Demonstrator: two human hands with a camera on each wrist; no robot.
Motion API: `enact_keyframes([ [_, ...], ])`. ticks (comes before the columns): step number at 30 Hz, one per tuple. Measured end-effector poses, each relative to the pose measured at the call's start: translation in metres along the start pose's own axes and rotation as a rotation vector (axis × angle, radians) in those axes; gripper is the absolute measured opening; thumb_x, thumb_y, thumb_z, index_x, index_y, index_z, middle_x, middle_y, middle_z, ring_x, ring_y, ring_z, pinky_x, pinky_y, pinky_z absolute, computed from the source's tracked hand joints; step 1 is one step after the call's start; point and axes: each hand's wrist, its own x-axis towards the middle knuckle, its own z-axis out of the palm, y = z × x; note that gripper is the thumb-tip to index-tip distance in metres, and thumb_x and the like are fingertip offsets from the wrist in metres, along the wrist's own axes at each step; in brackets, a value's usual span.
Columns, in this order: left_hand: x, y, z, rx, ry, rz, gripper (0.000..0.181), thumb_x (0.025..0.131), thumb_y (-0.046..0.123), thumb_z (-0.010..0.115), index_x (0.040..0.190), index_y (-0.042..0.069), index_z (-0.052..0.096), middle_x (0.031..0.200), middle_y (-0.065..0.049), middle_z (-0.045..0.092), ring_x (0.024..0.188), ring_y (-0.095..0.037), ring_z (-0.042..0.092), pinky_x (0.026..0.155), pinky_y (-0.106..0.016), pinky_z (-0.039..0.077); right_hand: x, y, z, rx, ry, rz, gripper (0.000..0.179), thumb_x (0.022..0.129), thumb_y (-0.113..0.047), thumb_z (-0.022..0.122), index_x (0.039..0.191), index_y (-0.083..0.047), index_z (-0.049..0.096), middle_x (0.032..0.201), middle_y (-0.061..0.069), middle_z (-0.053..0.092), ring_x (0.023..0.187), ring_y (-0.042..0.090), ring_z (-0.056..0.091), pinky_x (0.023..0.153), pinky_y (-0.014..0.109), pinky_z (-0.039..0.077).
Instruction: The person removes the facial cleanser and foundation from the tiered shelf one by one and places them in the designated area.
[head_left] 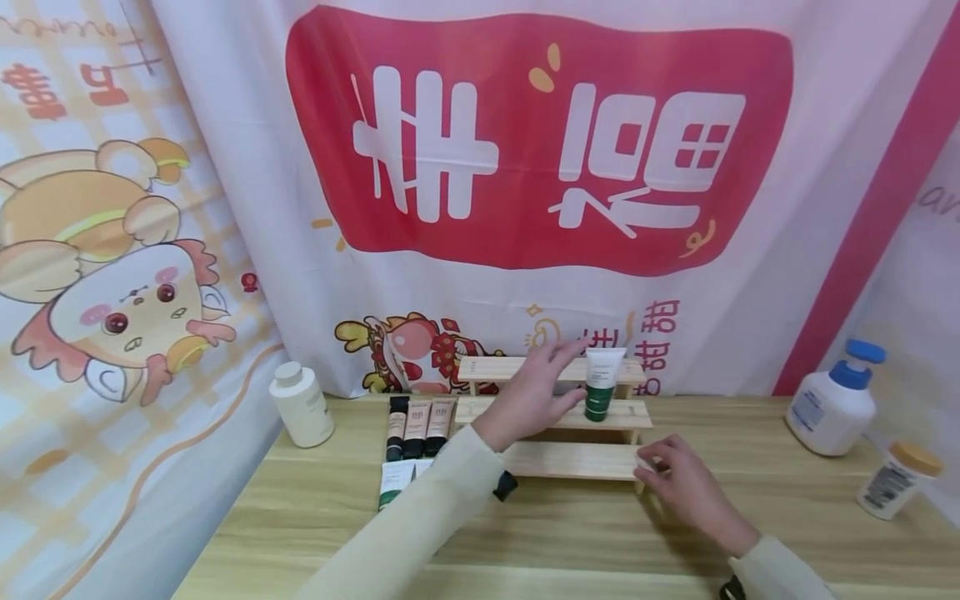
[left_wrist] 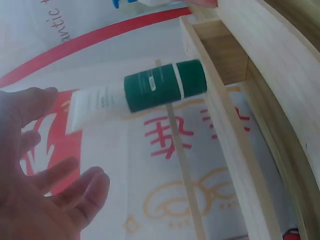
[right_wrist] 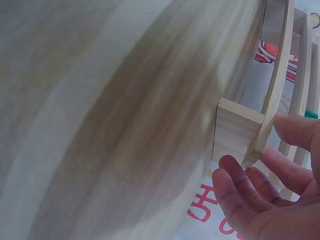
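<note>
A three-step wooden display rack (head_left: 570,461) stands on the table. On its middle step a white and green squeeze tube (head_left: 603,383) stands upright on its green cap. Around the tube's left side my left hand (head_left: 531,395) spreads its fingers, and the left wrist view shows a gap between the hand (left_wrist: 55,170) and the tube (left_wrist: 150,89). At the right end of the lowest step, my right hand (head_left: 684,487) holds the board's corner between thumb and fingers. The right wrist view has the thumb (right_wrist: 297,131) on the board and the other fingers curled by its end.
Left of the rack lie several tubes (head_left: 416,429) in rows, partly behind my left sleeve. A white bottle (head_left: 302,406) stands at the far left. On the right are a blue-topped pump bottle (head_left: 832,410) and an orange-lidded jar (head_left: 892,483). A printed curtain (head_left: 712,333) hangs behind.
</note>
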Motion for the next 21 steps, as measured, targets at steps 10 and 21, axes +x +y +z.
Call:
enact_keyframes([
  [10,0.016,0.007,0.035,-0.025,0.084,-0.064,0.068,0.089,0.026,0.067,0.146,0.025,0.032,0.138,-0.002,0.041,0.125,-0.016,0.039,0.098,-0.034,0.041,0.000,-0.001,-0.001,-0.009,0.022,-0.019,0.027,0.080,-0.011,0.075,0.102,0.002,0.067,0.096,0.012,0.053,0.080,0.022,0.060,0.069,0.036,0.053],
  [21,0.010,-0.004,0.051,-0.177,0.295,-0.077,0.041,0.091,0.011,0.063,0.129,0.013,0.047,0.108,-0.003,0.060,0.089,-0.009,0.058,0.075,-0.020,0.049,-0.003,0.001,0.000,0.002,0.054,-0.057,0.027,0.080,-0.010,0.075,0.102,0.003,0.067,0.095,0.011,0.054,0.079,0.022,0.060,0.070,0.036,0.053],
])
